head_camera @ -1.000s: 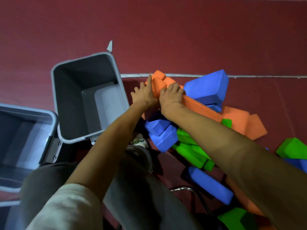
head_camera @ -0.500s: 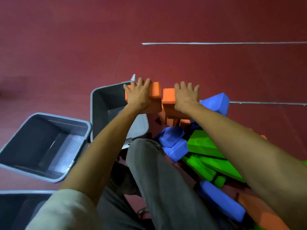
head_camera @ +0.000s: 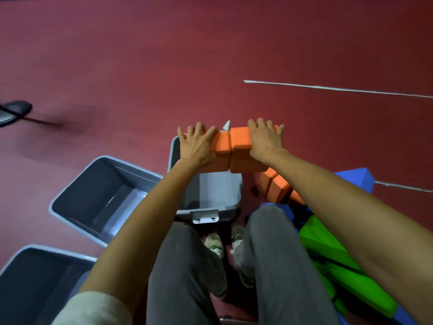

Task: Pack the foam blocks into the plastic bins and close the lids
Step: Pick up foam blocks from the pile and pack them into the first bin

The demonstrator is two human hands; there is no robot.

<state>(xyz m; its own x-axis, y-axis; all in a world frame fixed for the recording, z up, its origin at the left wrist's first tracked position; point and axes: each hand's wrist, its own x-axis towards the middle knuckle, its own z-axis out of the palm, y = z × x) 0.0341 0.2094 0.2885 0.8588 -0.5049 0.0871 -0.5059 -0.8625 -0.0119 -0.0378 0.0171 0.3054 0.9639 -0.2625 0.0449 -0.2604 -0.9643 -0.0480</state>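
Orange blocks (head_camera: 240, 146): pressed side by side, above the middle bin (head_camera: 210, 193).
Left hand (head_camera: 199, 146): fingers spread flat, pressing.
Right hand (head_camera: 266, 139): likewise flat.
Tip: squeeze evenly, lower them level.

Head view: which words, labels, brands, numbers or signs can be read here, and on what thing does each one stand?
No text can be read.
Grey latch of the middle bin: small marks, too small and blurred to read.
The orange foam blocks and the red floor: no writing shows; the floor bears only plain white lines.
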